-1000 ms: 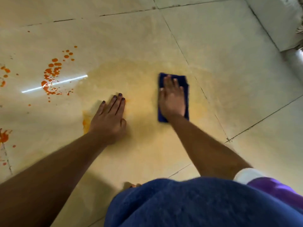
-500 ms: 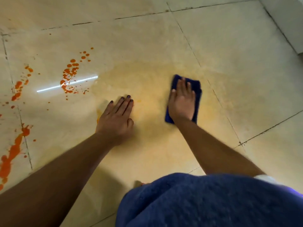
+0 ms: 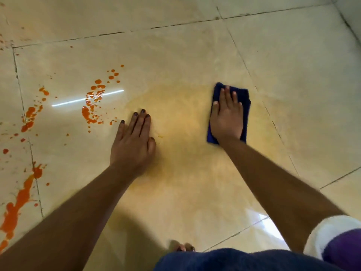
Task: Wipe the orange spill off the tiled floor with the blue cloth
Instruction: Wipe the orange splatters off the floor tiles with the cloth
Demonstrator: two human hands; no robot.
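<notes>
Right hand (image 3: 226, 120) lies flat, its grip open, pressing the blue cloth (image 3: 245, 106) onto the tiled floor (image 3: 293, 75), both farther right of the orange spill (image 3: 91, 106) than before, while the left hand (image 3: 132, 145) stays splayed on the tile.

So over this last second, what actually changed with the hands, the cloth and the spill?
Little on the floor itself. The view swung, bringing more orange splashes into sight at the left. The right hand stays flat on the blue cloth, which has tilted slightly under it; any sliding is too small to tell. The left hand stays braced on the tile. The droplet cluster looks untouched, and the yellowish smear remains.
</notes>
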